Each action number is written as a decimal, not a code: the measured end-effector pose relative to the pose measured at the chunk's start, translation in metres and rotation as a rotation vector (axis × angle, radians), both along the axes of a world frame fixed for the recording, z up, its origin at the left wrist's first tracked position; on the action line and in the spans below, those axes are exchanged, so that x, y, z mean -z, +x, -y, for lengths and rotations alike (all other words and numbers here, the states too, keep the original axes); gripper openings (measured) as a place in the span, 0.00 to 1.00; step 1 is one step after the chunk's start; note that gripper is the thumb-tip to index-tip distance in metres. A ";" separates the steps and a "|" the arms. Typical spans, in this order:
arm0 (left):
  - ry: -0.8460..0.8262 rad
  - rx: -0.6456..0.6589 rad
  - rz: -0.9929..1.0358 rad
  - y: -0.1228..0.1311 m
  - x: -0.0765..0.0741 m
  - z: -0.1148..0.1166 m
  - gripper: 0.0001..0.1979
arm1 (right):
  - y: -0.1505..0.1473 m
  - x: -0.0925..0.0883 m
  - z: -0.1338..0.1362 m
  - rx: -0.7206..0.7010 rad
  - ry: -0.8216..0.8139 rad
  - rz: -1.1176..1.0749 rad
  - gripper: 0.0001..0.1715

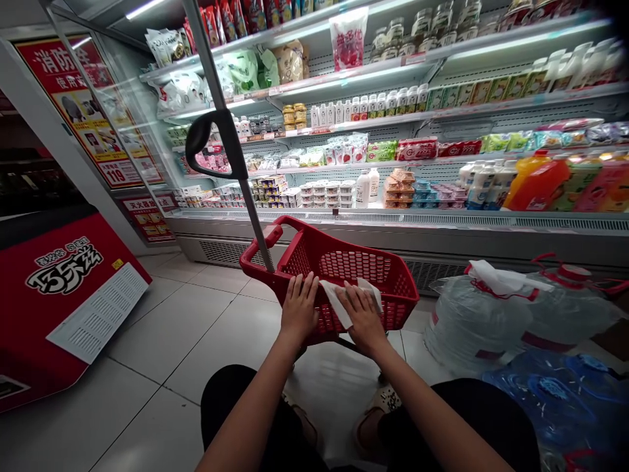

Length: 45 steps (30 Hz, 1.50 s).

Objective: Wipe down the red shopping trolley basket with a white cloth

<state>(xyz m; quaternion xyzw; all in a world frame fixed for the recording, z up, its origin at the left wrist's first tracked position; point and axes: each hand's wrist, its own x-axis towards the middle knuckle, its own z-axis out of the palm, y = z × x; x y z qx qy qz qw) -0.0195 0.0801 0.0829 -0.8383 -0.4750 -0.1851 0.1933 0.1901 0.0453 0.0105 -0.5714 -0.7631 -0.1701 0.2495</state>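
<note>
A red plastic shopping basket on wheels (361,262) stands on the floor before my knees, with a long grey pull handle (240,170) rising from its left end. My left hand (299,307) holds its near rim, fingers reaching up to the edge. Further right along the same side, my right hand (362,316) has a white wipe (338,303) under its fingers, pressed to the rim and outer wall. Part of the wipe shows on both sides of that hand. The inside of the basket is partly hidden by its near wall.
A lit refrigerated shelf unit (304,223) with dairy and drinks stands beyond the basket. Large water bottles (476,328) and blue-wrapped bottles (550,393) crowd the right. A red freezer (73,288) stands at left on the tiled floor (196,328).
</note>
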 end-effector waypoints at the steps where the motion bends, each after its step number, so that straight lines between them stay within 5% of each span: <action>1: -0.005 0.001 0.001 0.001 0.000 0.000 0.43 | 0.013 0.003 0.003 0.019 0.004 -0.013 0.46; 5: -0.008 -0.002 0.005 0.009 0.000 0.003 0.44 | 0.034 0.007 0.000 0.124 0.017 -0.085 0.43; 8: -0.006 0.001 -0.002 0.019 0.002 0.005 0.43 | 0.005 0.001 -0.014 0.157 0.023 -0.107 0.44; 13: 0.041 0.049 -0.028 0.026 0.005 0.007 0.39 | -0.041 -0.014 -0.026 0.001 0.052 -0.106 0.45; 17: 0.066 0.110 -0.039 0.007 -0.005 0.010 0.42 | -0.015 -0.014 -0.019 -0.079 0.024 -0.061 0.45; 23: 0.068 0.044 0.012 -0.012 -0.020 0.014 0.40 | 0.013 -0.009 -0.014 0.050 -0.038 -0.126 0.42; 33: 0.074 0.015 0.077 0.000 -0.015 0.017 0.42 | -0.081 -0.035 -0.037 -0.176 0.021 -0.218 0.44; 38: 0.083 0.016 0.042 -0.010 -0.015 0.020 0.45 | -0.039 -0.025 -0.024 -0.198 -0.014 -0.124 0.43; 42: 0.067 0.008 0.028 -0.012 -0.014 0.025 0.48 | 0.017 -0.002 -0.003 -0.047 0.023 -0.097 0.43; 45: 0.061 0.018 0.033 -0.007 -0.013 0.030 0.48 | 0.032 0.007 0.005 0.062 0.052 -0.102 0.45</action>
